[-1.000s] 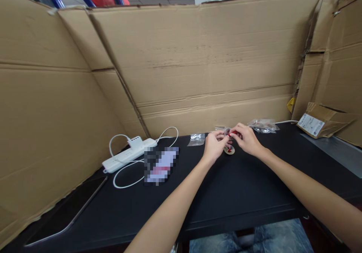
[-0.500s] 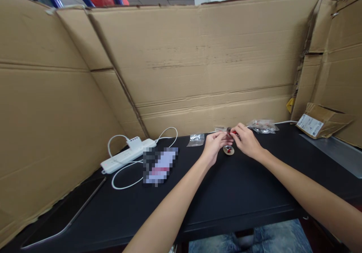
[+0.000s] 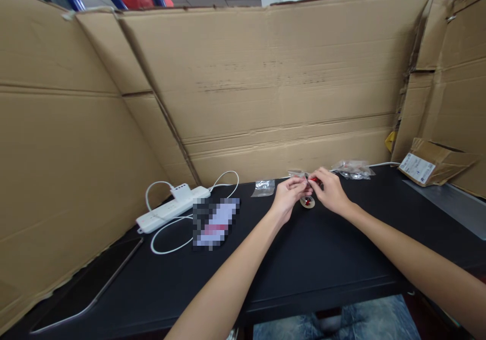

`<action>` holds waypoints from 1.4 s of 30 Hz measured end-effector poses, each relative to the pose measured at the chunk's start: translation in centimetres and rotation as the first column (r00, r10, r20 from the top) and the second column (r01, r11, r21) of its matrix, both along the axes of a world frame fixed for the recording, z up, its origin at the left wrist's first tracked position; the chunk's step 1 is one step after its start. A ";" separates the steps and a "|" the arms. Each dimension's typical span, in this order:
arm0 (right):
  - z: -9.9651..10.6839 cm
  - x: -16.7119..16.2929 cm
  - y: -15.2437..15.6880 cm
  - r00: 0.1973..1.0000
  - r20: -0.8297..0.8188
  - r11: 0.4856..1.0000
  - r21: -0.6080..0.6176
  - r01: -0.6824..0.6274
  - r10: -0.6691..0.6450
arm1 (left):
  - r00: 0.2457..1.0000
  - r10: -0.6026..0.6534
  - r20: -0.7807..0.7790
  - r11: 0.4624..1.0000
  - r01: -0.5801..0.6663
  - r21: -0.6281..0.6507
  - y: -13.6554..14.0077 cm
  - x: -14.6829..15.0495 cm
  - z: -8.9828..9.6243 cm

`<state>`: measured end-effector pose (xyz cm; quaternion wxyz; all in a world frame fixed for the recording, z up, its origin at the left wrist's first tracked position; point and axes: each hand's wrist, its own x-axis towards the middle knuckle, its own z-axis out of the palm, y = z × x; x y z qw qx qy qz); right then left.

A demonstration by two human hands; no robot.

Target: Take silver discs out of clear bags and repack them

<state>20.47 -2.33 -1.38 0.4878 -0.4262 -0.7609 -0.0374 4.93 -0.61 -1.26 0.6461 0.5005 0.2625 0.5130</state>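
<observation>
Close together above the black tabletop (image 3: 296, 259), my two hands meet at a small item. My left hand (image 3: 289, 194) is closed, its fingertips pinching a small thin metal piece (image 3: 307, 179), mostly hidden. A small red piece (image 3: 316, 180) shows in the pinched fingertips of my right hand (image 3: 329, 189); its exact kind is too small to make out. Just below the fingers, a round shallow dish (image 3: 307, 202) with small red bits in it rests on the table. My left fingers hide part of its far edge.
Clear plastic bags (image 3: 353, 169) lie behind my right hand, and a small bag (image 3: 263, 188) lies left. A white power strip (image 3: 172, 209), a blurred phone (image 3: 216, 223) and a dark tablet-like panel (image 3: 87, 284) are at left. An opened cardboard package (image 3: 436, 162) sits right; cardboard walls (image 3: 266, 76) surround the table.
Both hands stay nearly in place. The small metal piece has turned slightly between the fingertips, and the right fingers have shifted a little.
</observation>
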 end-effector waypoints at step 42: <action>-0.8 0.3 1.5 0.630 -0.768 0.670 -0.410 -0.619 0.112 | 0.864 0.299 -0.405 0.854 -0.053 0.518 1.3 -0.7 -0.7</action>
